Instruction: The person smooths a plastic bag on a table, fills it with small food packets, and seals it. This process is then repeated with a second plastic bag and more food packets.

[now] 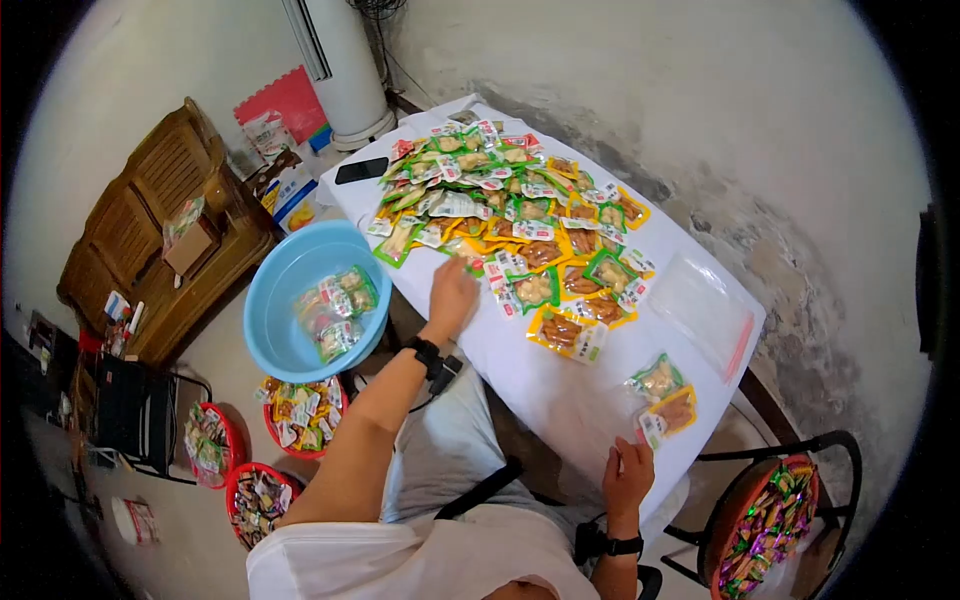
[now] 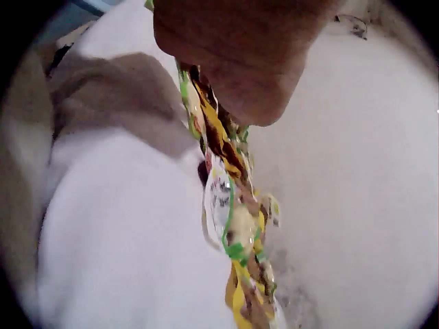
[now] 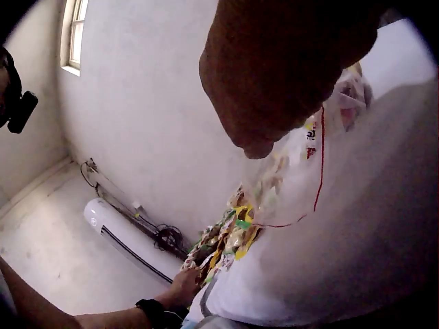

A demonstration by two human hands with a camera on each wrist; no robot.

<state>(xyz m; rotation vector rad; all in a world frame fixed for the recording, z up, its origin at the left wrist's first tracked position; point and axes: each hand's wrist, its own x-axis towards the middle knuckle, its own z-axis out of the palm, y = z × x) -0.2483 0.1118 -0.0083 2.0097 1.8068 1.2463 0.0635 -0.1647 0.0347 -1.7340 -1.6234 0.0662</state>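
Observation:
A large heap of sealed snack packets [image 1: 500, 195], green-edged and yellow-edged, covers the far part of the white-clothed table. My left hand [image 1: 455, 298] reaches to the heap's near edge, fingertips right at a pale packet [image 1: 466, 253]; how they meet it is hidden. On the right, my right hand [image 1: 628, 472] pinches the edge of a clear plastic bag with red zip lines [image 3: 321, 157]. A green-edged packet [image 1: 657, 378] and a yellow-edged packet [image 1: 676, 410] lie in the bag's area. The right wrist view shows the bag's film spreading below the hand.
A stack of clear bags [image 1: 700, 310] lies along the table's right side, and a black phone [image 1: 361, 171] at its far left corner. A blue basin [image 1: 262, 315] with bagged packets stands left. Red baskets [image 1: 237, 440] sit on the floor; a chair [image 1: 848, 450] holds another.

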